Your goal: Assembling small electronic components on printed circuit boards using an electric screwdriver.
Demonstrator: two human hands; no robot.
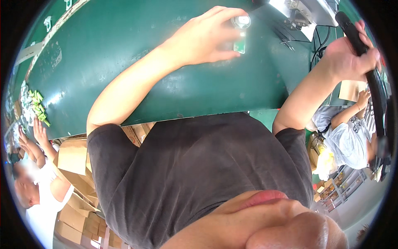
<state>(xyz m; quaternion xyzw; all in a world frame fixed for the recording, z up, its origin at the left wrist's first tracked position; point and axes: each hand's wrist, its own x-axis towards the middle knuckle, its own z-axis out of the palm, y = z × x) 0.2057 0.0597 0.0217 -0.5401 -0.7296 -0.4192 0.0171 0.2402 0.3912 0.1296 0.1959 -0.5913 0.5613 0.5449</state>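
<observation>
Over the green tabletop [199,91], my left hand [207,35] is closed, its thumb and fingers on either side of a small object. What shows is a green board-like piece [239,45] with a round clear part [241,21] at its far end; glare blurs the detail. On the right, my right hand [350,58] is raised, fingers curled about a black curved bar [351,33]. The bar runs down along the right rim of the picture, and part of it is hidden by the hand.
A metal-and-white device [304,14] with black cables [319,47] stands at the far right. Thin tools [286,41] lie near it. Light-green small pieces [38,106] are heaped at the left edge. People work at left [45,195] and right [350,133]; cardboard boxes [72,155] stand below.
</observation>
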